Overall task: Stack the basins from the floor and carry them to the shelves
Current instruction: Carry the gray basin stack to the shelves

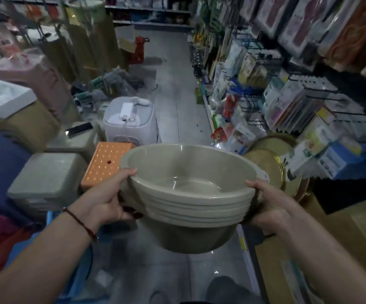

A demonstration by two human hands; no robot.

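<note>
A nested stack of round grey-beige plastic basins (188,194) sits in the lower middle of the frame, held up above the glossy grey tiled floor (173,84) of a shop aisle. The left hand (105,198), with a dark red cord bracelet (81,224) at the wrist, grasps the stack's left rims, thumb hooked over the top edge and fingers curled beneath. The right hand (269,205) grasps the right rims in the same way. Just behind the stack at centre left stands an orange perforated plastic stool (105,165). Above it is a white lidded plastic box (129,119). Wire racks of packaged goods (287,95) fill the right side of the frame.
</note>
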